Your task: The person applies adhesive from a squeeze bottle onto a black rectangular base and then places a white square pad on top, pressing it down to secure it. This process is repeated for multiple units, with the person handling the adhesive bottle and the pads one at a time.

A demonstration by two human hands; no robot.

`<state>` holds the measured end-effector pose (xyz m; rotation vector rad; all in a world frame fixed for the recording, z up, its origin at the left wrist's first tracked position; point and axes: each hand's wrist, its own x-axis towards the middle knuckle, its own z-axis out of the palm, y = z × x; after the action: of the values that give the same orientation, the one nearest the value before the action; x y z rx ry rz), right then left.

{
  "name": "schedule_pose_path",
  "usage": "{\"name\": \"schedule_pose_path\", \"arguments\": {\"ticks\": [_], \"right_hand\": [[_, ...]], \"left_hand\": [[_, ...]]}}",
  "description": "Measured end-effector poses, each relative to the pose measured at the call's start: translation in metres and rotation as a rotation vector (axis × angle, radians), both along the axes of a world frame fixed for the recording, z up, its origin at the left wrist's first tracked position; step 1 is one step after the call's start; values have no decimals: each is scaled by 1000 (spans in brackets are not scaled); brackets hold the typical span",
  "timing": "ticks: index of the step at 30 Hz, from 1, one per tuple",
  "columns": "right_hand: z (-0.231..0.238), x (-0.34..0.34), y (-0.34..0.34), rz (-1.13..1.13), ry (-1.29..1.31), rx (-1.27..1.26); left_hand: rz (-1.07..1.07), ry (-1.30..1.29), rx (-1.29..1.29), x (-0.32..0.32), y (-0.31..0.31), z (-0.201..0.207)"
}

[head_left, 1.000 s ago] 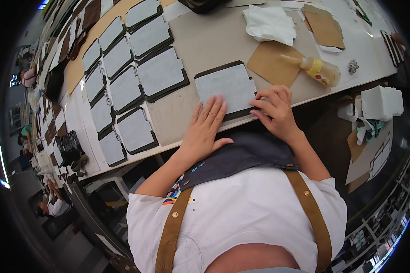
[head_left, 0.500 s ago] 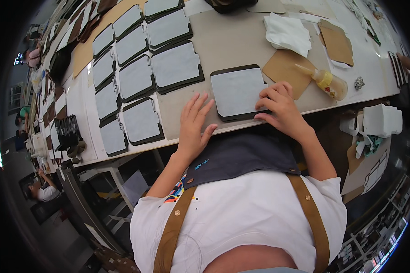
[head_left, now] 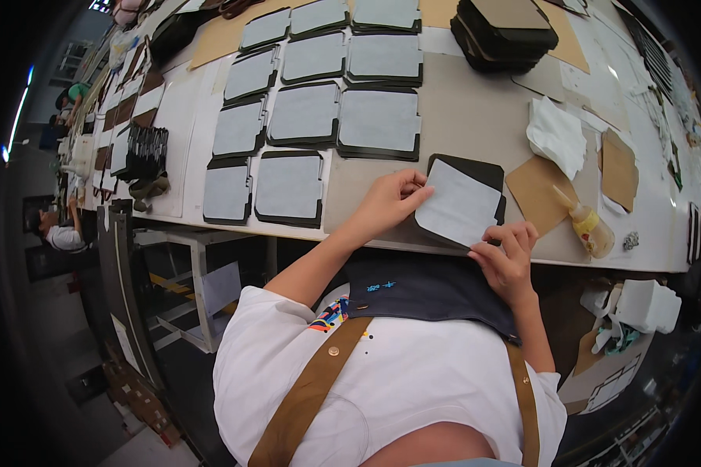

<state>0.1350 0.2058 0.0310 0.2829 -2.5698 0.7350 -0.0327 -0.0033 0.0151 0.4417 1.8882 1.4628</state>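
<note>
A pale grey sheet with rounded corners [head_left: 458, 204] lies askew over a black backing piece [head_left: 484, 173] at the table's near edge. The black piece shows along the top and right of the sheet. My left hand [head_left: 392, 201] pinches the sheet's upper left side between thumb and fingers. At the lower right corner my right hand [head_left: 508, 255] has its thumb and fingers closed on the same sheet. Whether the sheet is fully off the black piece, I cannot tell. To the left, several stacks of similar grey-faced black pieces [head_left: 380, 118] lie in rows.
A glue bottle with a yellow band [head_left: 591, 230] lies right of my right hand, beside brown card [head_left: 539, 193] and crumpled white paper [head_left: 556, 138]. A tall black stack [head_left: 503, 39] stands farther back. A white container [head_left: 648, 305] sits below the table's right edge.
My left hand has gone from spread fingers beside the piece to a pinch on the grey sheet. The sheet has turned askew over the black piece. My right hand has shifted to its lower corner.
</note>
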Motion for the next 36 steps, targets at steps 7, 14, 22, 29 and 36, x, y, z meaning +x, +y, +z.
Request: {"name": "schedule_pose_path", "arguments": {"ticks": [7, 14, 22, 29, 36], "right_hand": [[-14, 6, 12, -273, -39, -59], [-29, -6, 9, -437, 47, -56], [-47, -12, 9, -617, 118, -29], [-43, -17, 4, -670, 28, 12], [-42, -15, 0, -710, 8, 32]], "left_hand": [[228, 406, -76, -32, -67, 21], [609, 495, 136, -150, -149, 35], [865, 673, 112, -391, -187, -33], [951, 609, 45, -499, -200, -73], [973, 1261, -626, -502, -190, -83]]}}
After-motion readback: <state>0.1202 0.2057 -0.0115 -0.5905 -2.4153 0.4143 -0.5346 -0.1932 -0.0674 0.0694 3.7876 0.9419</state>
